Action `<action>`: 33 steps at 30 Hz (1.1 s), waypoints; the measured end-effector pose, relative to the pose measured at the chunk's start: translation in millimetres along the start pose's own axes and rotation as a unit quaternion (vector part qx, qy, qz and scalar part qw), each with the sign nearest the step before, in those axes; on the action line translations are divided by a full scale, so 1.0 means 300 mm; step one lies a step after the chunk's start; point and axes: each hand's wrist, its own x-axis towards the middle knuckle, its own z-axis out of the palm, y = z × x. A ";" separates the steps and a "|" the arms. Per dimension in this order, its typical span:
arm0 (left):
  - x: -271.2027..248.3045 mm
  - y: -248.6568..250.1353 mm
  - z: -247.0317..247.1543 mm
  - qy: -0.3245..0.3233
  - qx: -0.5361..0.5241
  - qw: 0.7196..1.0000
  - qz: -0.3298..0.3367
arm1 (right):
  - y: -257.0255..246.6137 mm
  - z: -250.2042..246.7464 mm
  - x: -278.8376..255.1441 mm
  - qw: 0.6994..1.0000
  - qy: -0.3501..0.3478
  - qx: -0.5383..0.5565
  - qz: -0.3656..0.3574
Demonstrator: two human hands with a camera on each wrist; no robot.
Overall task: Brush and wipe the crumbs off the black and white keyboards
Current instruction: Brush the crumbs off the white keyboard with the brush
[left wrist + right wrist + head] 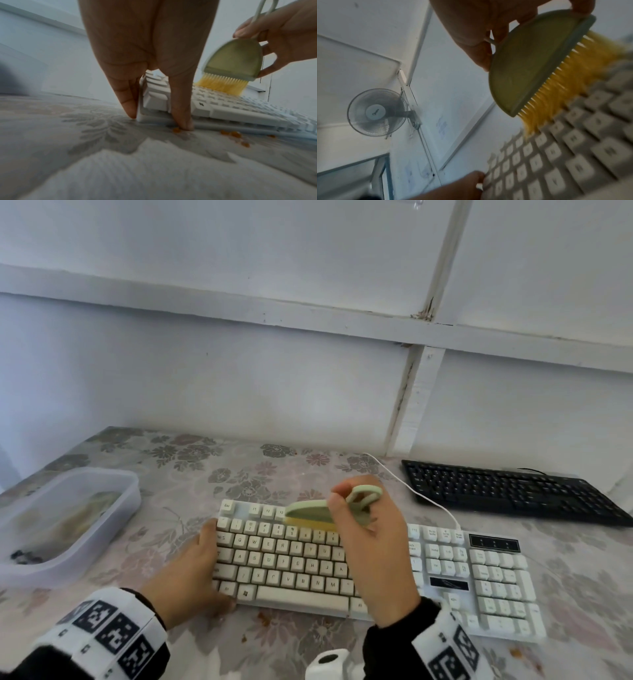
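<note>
The right hand [371, 546] pinches a green brush [233, 58] by its handle, yellow bristles seemingly touching the upper rows of the white keyboard [445, 570]. The left hand [191, 573], fingers straight, braces that keyboard's left end. Orange crumbs [231, 134] lie on the floral tablecloth [291, 645] just beside its front edge. The black keyboard [513, 491] lies behind, to the right.

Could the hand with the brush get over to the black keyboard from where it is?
Probably yes. The right hand holds the brush above the white keyboard, and the black keyboard lies just behind, to the right. Only a thin white cable lies between them, flat on the table.
</note>
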 end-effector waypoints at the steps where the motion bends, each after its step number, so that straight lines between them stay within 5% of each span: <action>1: -0.001 0.001 0.000 -0.001 0.000 1.000 -0.002 | 0.000 -0.006 0.001 0.999 -0.005 0.047 0.002; 4: 0.001 -0.001 -0.003 -0.007 -0.005 1.000 -0.009 | 0.022 -0.017 -0.011 0.998 -0.025 0.057 0.014; 8: 0.004 -0.002 -0.006 -0.013 -0.009 1.000 -0.008 | 0.080 -0.047 -0.019 0.992 0.011 -0.124 -0.005; 13: 0.001 0.005 -0.006 -0.011 0.004 1.000 -0.010 | 0.055 -0.094 0.000 1.000 -0.006 -0.013 -0.001; 18: 0.002 0.007 -0.011 -0.016 0.002 1.000 -0.016 | 0.098 -0.117 -0.009 0.992 0.027 -0.119 -0.002; 23: -0.005 0.024 -0.013 -0.009 0.006 1.000 -0.016 | 0.087 -0.153 -0.003 0.998 0.018 -0.065 0.004; 28: -0.013 0.038 -0.018 -0.008 0.021 1.000 -0.020 | 0.094 -0.175 -0.012 0.976 0.085 -0.197 -0.036; 33: -0.015 0.038 -0.019 -0.011 0.029 0.999 -0.031 | 0.083 -0.184 -0.022 0.997 0.064 -0.033 -0.021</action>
